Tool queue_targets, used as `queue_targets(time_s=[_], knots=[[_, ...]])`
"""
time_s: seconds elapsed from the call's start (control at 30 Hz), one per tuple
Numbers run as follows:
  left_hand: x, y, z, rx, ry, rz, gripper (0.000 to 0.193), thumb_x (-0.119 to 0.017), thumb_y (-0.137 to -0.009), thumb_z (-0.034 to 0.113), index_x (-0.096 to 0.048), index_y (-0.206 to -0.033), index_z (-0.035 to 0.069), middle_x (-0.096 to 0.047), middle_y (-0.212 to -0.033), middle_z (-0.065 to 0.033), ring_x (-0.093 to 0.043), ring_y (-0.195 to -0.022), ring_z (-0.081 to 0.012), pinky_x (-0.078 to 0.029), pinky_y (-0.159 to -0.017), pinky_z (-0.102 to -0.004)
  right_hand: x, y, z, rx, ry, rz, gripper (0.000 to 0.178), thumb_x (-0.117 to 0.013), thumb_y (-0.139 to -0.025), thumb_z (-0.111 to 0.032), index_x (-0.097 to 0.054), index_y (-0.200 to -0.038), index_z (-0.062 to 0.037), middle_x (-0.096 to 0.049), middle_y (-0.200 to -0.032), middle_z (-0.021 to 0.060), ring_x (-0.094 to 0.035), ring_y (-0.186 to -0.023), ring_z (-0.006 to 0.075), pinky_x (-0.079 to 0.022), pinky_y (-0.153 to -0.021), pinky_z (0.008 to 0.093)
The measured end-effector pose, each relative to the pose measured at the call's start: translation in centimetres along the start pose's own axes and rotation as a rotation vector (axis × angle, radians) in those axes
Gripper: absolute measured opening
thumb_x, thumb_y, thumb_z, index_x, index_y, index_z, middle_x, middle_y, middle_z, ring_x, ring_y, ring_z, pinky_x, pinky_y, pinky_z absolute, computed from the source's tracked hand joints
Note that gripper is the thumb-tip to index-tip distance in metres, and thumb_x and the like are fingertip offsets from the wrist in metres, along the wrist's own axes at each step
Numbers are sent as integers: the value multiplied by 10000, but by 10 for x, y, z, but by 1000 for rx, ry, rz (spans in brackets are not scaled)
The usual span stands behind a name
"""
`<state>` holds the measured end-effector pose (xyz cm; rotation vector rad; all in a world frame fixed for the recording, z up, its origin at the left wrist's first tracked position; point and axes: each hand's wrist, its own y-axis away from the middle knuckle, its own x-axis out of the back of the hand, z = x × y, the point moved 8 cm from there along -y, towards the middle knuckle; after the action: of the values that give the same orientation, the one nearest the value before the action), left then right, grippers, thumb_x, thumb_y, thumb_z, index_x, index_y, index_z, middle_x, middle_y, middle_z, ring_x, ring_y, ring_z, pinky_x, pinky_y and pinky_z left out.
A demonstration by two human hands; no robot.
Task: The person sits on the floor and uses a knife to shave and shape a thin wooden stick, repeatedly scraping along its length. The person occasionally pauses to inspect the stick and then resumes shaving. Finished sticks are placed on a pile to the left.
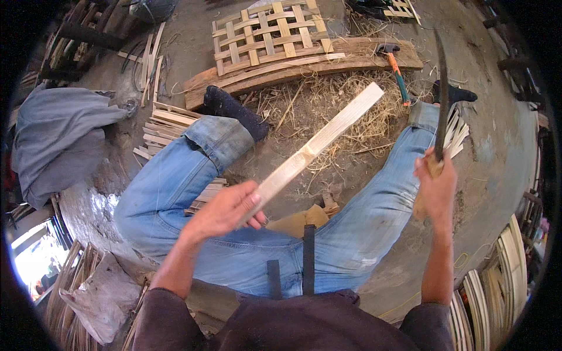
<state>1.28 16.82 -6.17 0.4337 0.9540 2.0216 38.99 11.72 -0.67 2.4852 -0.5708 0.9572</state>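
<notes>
My left hand (225, 209) is closed around the lower end of a flat, pale wooden slat (339, 127). The slat slants up to the right over my spread legs, with a darker knot-like mark near its middle. At the right, my right hand (439, 190) grips the wooden handle of a long, slightly curved knife (442, 88). Its dark, narrow blade points away from me, above my right lower leg and apart from the slat. Curly wood shavings (357, 123) lie on the ground between my legs.
A thick wooden plank (205, 85) lies ahead, with a woven lattice of strips (271, 44) on it. A hammer (399, 79) with an orange and teal handle rests against it. Slat bundles (164, 131) lie by my left leg; grey cloth (58, 137) hangs at left, bent strips (503, 275) stand at right.
</notes>
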Motion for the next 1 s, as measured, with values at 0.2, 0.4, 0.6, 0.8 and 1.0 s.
queue_targets(time_s=[0.2, 0.4, 0.6, 0.8, 1.0], knots=[[-73, -19, -18, -14, 392, 13, 268, -387, -1039, 278, -489, -1071, 33, -561, -758, -45, -508, -583, -91, -455, -521, -242, -111, 48, 13, 247, 454, -373, 327, -704, -815, -190, -574, -1063, -21, -653, -886, 189, -658, -783, 369, -526, -677, 434], [-95, -13, -45, 84, 653, 131, 221, -401, -1018, 246, -446, -1156, 79, -461, -731, -7, -382, -533, -57, -323, -443, -211, -139, 111, -27, 583, 473, -615, 298, -687, -771, -153, -555, -1014, -42, -611, -837, 141, -651, -756, 361, -533, -645, 443], [-86, 0, -26, 68, 815, 159, 151, -371, -1020, 208, -431, -1092, 90, -414, -703, 3, -368, -541, -59, -305, -445, -214, -136, 97, -30, 477, 486, -538, 230, -649, -776, -110, -540, -965, -35, -604, -767, 162, -642, -696, 370, -527, -609, 458], [-102, 19, -41, 22, 772, 88, 160, -376, -1027, 198, -424, -1119, 76, -405, -699, 7, -366, -537, -55, -321, -450, -219, -113, 70, -24, 451, 524, -520, 150, -569, -828, -116, -486, -911, -23, -626, -824, 201, -646, -736, 406, -526, -612, 494], [-105, 20, -46, -57, 718, 167, 240, -402, -1011, 176, -396, -1222, 62, -432, -789, -2, -377, -582, -52, -339, -479, -214, -102, 19, -17, 288, 537, -386, 179, -569, -831, -148, -481, -924, -22, -630, -846, 213, -637, -724, 424, -515, -609, 513]])
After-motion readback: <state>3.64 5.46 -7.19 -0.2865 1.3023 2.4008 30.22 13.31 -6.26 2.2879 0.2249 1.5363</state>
